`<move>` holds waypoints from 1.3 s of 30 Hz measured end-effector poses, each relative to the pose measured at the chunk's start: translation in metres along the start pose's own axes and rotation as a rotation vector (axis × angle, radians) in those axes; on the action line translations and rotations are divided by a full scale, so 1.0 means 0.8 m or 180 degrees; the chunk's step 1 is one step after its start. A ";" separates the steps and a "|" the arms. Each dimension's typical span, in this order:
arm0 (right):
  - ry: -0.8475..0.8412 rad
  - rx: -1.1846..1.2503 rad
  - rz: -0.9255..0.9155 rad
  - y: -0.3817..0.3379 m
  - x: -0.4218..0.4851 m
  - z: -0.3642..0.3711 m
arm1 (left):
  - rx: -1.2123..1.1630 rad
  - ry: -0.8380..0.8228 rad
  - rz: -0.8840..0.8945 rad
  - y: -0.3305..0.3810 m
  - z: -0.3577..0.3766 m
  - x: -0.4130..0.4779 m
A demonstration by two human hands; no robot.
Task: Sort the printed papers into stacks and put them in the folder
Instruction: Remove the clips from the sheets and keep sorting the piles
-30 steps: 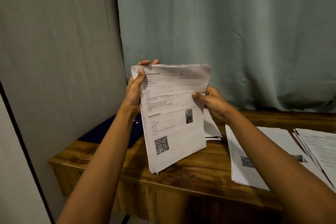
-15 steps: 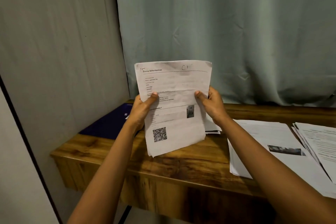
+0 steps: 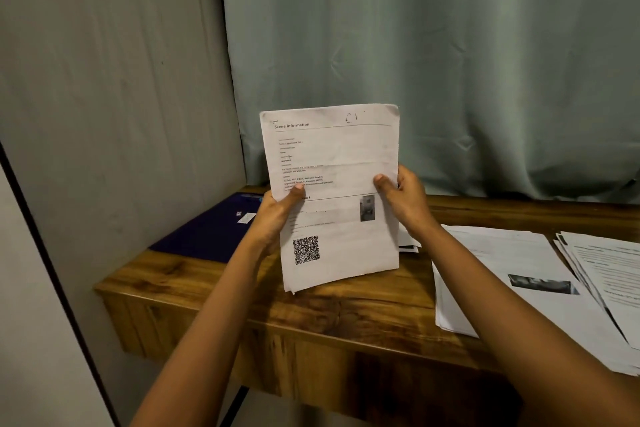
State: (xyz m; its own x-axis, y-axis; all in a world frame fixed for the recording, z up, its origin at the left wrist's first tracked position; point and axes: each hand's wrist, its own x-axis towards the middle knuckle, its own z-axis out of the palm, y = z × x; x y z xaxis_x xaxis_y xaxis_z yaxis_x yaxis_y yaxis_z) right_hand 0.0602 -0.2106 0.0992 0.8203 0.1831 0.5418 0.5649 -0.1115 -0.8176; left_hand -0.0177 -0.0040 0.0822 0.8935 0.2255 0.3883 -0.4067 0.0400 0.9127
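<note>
Head view: left hand (image 3: 277,215) and right hand (image 3: 403,198) clamp papers (image 3: 332,163) upright, heading uppermost.

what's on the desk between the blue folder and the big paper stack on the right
In the head view, the held sheaf gripped by both hands, a small paper pile behind it, and bare wooden desk.

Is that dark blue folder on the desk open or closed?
Closed, as far as shows. The folder lies flat on the desk with its cover and a small label facing up; its right edge is hidden behind the left hand.
</note>
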 end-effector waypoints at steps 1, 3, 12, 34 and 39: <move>0.0040 -0.0050 0.0043 -0.004 0.003 -0.001 | -0.0099 -0.0048 -0.0090 0.005 0.000 0.002; 0.0062 -0.0138 0.0161 -0.010 0.009 -0.004 | -0.0257 -0.0096 -0.0419 0.014 -0.002 0.004; -0.0788 -0.0720 0.0926 0.030 -0.016 -0.002 | -0.1419 0.0156 -0.0617 -0.007 -0.020 0.006; -0.0755 -0.1514 0.0837 0.095 -0.045 0.052 | -0.1475 0.1070 -0.1078 -0.088 -0.059 0.019; -0.1534 -0.1962 -0.0494 0.076 -0.065 0.064 | -0.0993 0.1252 -0.1005 -0.092 -0.067 0.022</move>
State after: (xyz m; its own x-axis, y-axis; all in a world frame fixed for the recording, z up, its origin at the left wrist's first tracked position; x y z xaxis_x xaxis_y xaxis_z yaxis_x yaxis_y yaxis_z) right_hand 0.0471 -0.1772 0.0111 0.6788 0.6274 0.3816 0.7327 -0.5443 -0.4084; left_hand 0.0178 0.0495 0.0154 0.8669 0.4978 -0.0268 -0.2227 0.4348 0.8725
